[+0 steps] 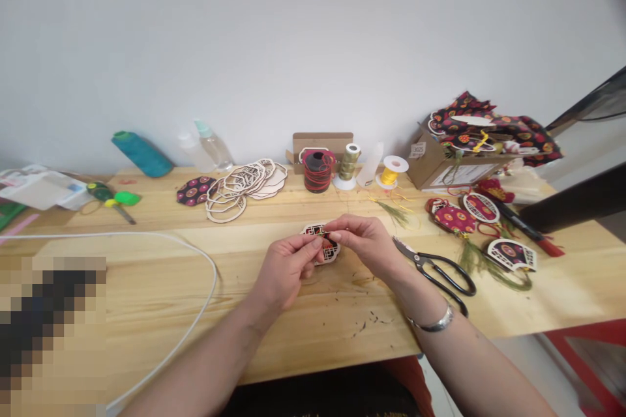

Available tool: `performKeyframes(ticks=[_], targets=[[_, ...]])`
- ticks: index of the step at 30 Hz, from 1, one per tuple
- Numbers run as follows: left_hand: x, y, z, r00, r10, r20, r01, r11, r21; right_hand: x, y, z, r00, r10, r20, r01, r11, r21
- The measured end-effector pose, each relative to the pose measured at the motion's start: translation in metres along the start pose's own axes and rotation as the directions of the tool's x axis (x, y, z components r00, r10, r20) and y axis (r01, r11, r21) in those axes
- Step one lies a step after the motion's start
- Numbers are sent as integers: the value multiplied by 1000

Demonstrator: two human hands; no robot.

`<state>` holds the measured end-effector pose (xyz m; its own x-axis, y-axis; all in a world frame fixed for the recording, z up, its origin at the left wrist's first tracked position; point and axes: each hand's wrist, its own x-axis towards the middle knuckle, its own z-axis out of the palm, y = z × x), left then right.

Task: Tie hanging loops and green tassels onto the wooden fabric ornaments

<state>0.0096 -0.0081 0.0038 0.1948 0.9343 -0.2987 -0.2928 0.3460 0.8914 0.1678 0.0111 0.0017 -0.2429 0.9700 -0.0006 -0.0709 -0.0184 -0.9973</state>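
A small wood-framed ornament (334, 253) with fretwork openings over dark, patterned fabric is at the middle of the table, partly hidden by my fingers. My left hand (288, 264) is closed, thumb and fingers pinching at its left side. From the right, my right hand (368, 242) comes in with thumb and fingertips pinched together at the top edge. Something small with green and red shows between the fingertips, too small to name. Black-handled scissors (440, 267) lie beside my right forearm.
Behind the hands stand a dark red thread spool (317, 172), a green thread spool (349, 163) and a yellow spool (391, 172). Wooden frames (235, 189) are piled left of them. A cardboard box (435, 163) holds fabric. Tasselled ornaments (511, 254) lie right; a white cable (212, 273) curves left.
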Motion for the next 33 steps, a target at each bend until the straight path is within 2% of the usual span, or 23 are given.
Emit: performKeyframes(ticks=[4,10,14,17,26,30,33], targets=[[0,-1,-1,999,-10,31,10,1000,-3,0,0,1,997,-11,70,9,1000,26],[0,-2,-1,1000,-7,28,7,1000,0,-1,0,0,992,-119,-30,112,977,-184],[0,-2,-1,999,-10,30,10,1000,11,-1,-2,1,978,-208,-31,193,945,-264],[-1,-2,-1,999,-11,45,10,1000,26,-1,-1,0,974,-224,-19,209,936,-283],[1,-7,-4,998,-4,56,-2,995,101,-2,-2,0,988,-155,-10,148,957,-248],[1,-5,-2,999,-28,39,25,997,67,-2,-5,1,999,-42,-12,41,993,-111],[1,-5,-2,998,-43,41,41,998,54,-2,-4,-1,999,38,38,-39,999,26]])
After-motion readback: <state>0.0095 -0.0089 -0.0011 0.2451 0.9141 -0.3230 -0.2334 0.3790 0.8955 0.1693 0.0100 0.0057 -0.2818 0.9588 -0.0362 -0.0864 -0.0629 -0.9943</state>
